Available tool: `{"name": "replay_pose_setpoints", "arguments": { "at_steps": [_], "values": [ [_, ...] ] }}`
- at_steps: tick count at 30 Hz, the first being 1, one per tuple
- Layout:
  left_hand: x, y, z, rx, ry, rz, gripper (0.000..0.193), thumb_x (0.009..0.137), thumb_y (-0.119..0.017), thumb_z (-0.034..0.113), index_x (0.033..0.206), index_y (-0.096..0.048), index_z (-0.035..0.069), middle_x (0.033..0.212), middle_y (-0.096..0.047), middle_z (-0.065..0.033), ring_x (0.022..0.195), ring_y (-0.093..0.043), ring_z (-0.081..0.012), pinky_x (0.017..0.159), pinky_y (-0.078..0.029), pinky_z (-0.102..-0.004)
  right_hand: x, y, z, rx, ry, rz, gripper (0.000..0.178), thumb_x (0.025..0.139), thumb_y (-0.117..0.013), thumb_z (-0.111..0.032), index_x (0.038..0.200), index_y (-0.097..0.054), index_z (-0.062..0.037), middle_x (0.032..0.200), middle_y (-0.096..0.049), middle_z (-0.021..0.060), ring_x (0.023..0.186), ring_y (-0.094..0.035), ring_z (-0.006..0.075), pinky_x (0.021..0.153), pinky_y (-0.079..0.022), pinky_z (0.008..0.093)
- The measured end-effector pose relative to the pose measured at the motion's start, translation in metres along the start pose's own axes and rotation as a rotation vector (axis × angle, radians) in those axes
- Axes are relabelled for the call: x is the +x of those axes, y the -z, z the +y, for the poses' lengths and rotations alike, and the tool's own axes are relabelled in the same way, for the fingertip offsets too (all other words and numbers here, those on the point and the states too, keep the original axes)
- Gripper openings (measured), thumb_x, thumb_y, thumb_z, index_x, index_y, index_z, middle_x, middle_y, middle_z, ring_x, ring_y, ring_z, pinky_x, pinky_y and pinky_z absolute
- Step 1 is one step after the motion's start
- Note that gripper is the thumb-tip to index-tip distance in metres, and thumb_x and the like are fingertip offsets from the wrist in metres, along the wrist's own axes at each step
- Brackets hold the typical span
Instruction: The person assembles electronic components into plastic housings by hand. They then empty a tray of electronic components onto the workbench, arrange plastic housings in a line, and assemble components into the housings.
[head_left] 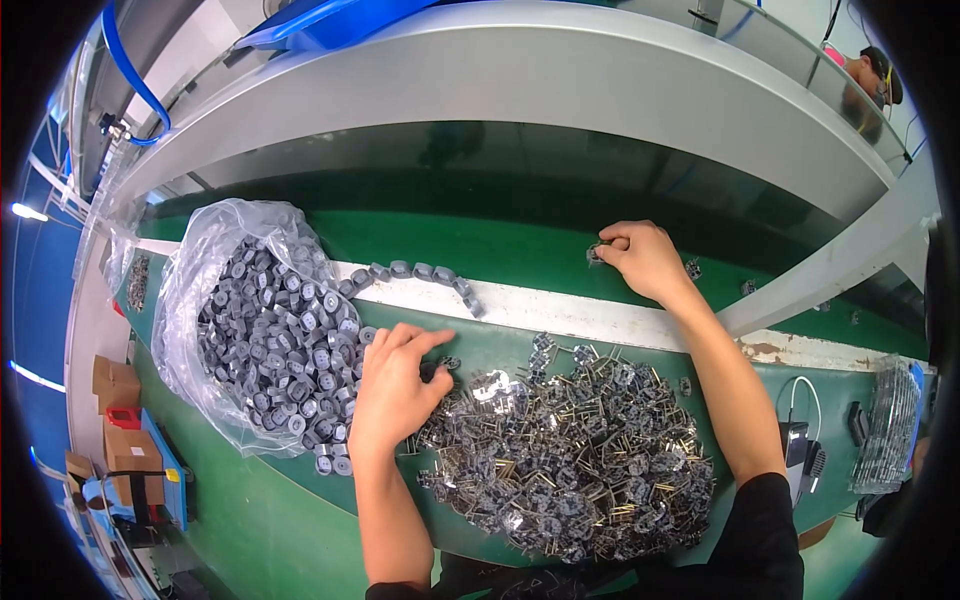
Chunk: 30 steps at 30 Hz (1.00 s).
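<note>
My right hand [645, 260] is over the green strip beyond the white rail, its thumb and fingers pinched on a small dark part with metal pieces [595, 254]. My left hand [398, 378] hovers between two heaps, thumb and index finger apart. A small black part [450, 363] lies right by those fingertips; I cannot tell whether they touch it. Before me spreads a big pile of dark parts with brass-coloured pins [590, 460]. To the left, a clear plastic bag [180, 310] spills round grey plastic pieces [290, 350] onto the green tabletop.
Several grey pieces [400, 269] form a curved row on the white rail [540, 308]. More dark parts [748, 287] sit spaced along the far strip. A grey post [800, 275] slants up at right, near a black device [795, 445] and stacked clear trays [888, 425].
</note>
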<state>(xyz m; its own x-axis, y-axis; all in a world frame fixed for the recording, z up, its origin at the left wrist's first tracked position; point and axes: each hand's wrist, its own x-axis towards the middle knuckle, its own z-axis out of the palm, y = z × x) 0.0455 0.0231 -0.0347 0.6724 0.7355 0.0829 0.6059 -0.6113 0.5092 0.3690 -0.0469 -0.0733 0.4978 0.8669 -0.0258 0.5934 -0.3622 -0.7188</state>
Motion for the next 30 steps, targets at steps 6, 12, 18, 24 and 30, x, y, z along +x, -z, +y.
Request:
{"name": "replay_pose_setpoints", "arguments": {
  "at_steps": [6, 12, 18, 24, 30],
  "values": [
    [-0.006, 0.002, -0.003, 0.126, 0.048, -0.070, 0.025, 0.073, -0.073, 0.014, 0.098, -0.073, 0.010, 0.089, -0.062, -0.0059, 0.088, -0.055, -0.0253, 0.080, -0.037, -0.0370, -0.033, -0.010, -0.045, -0.172, 0.517, -0.045, 0.029, 0.078, -0.065, -0.013, 0.107, -0.068, -0.0092, 0.094, -0.060, 0.0103, 0.089, -0.061, 0.0273, 0.078, -0.050, 0.0368],
    [-0.001, -0.003, 0.004, 0.023, -0.069, -0.025, 0.030, 0.073, -0.073, 0.015, 0.102, -0.071, 0.009, 0.090, -0.062, -0.0080, 0.086, -0.054, -0.0264, 0.083, -0.039, -0.0362, -0.060, -0.028, -0.057, -0.220, 0.646, -0.411, 0.024, 0.078, -0.068, -0.011, 0.102, -0.069, -0.0077, 0.095, -0.059, 0.0081, 0.097, -0.058, 0.0268, 0.083, -0.048, 0.0381],
    [-0.011, 0.012, -0.019, 0.016, -0.027, -0.137, 0.031, 0.070, -0.067, 0.010, 0.101, -0.072, 0.011, 0.094, -0.062, -0.0087, 0.087, -0.055, -0.0280, 0.084, -0.041, -0.0384, -0.053, -0.010, -0.062, -0.148, 0.552, -0.602, 0.019, 0.080, -0.062, -0.005, 0.098, -0.067, -0.0037, 0.098, -0.058, 0.0114, 0.099, -0.058, 0.0307, 0.086, -0.048, 0.0408],
    [-0.007, 0.007, -0.010, 0.096, -0.013, -0.073, 0.029, 0.068, -0.070, 0.009, 0.097, -0.072, 0.009, 0.091, -0.059, -0.0100, 0.082, -0.057, -0.0280, 0.079, -0.045, -0.0372, -0.056, -0.002, -0.067, -0.083, 0.665, -0.532, 0.020, 0.077, -0.066, -0.001, 0.096, -0.066, -0.0048, 0.090, -0.058, 0.0084, 0.085, -0.060, 0.0262, 0.075, -0.049, 0.0364],
    [0.000, 0.010, 0.005, -0.172, -0.034, -0.036, 0.028, 0.066, -0.068, 0.003, 0.095, -0.070, 0.004, 0.087, -0.057, -0.0089, 0.075, -0.062, -0.0212, 0.067, -0.051, -0.0323, -0.060, -0.004, -0.078, 0.357, 0.582, -0.576, 0.019, 0.077, -0.064, 0.004, 0.093, -0.068, -0.0054, 0.086, -0.058, 0.0040, 0.074, -0.058, 0.0124, 0.062, -0.047, 0.0263]
  ]
}}
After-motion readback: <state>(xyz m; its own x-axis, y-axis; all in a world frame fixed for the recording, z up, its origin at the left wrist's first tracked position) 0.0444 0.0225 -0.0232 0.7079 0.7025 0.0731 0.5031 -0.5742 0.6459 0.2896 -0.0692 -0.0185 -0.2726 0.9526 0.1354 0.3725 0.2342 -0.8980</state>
